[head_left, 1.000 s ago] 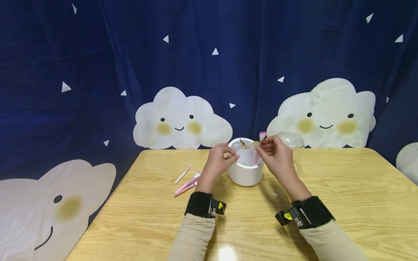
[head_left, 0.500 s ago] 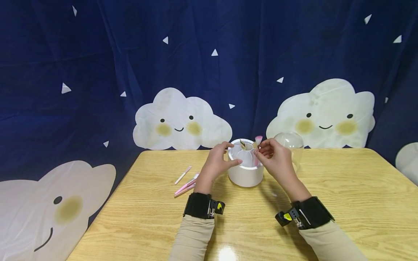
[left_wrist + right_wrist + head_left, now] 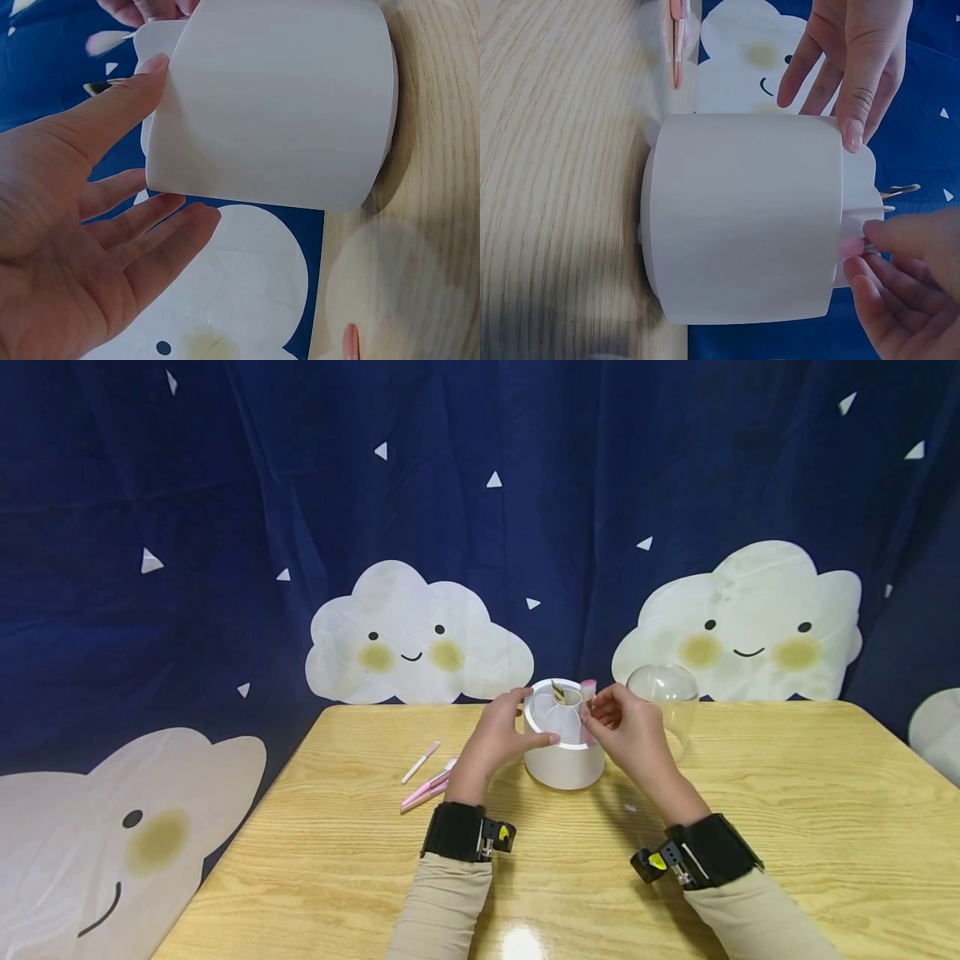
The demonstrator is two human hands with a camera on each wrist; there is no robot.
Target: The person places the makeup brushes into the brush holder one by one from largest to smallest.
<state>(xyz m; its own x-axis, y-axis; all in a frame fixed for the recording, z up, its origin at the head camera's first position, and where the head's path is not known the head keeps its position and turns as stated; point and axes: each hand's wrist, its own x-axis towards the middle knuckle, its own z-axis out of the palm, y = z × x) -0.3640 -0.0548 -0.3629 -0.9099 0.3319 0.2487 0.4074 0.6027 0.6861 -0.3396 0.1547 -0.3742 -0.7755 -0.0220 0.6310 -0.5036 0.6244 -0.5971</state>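
A white round brush holder with petal-shaped dividers stands upright on the table. My right hand pinches a makeup brush between thumb and fingers at the holder's right side. Its pink-tipped white bristles point up, and its pink handle runs down behind the rim in the right wrist view. My left hand rests at the holder's left, its straight thumb touching the rim and its other fingers extended beside the wall. A gold-and-dark slim piece sticks up from the holder's middle.
Several pink brushes lie left of my left wrist, with a thin white-and-pink brush beyond them. A clear dome cover stands behind my right hand. A dark blue curtain with clouds hangs behind the table.
My right hand has lowered the makeup brush and shifted it slightly left into the holder. The left thumb has moved right along the front rim as that hand spread wider.
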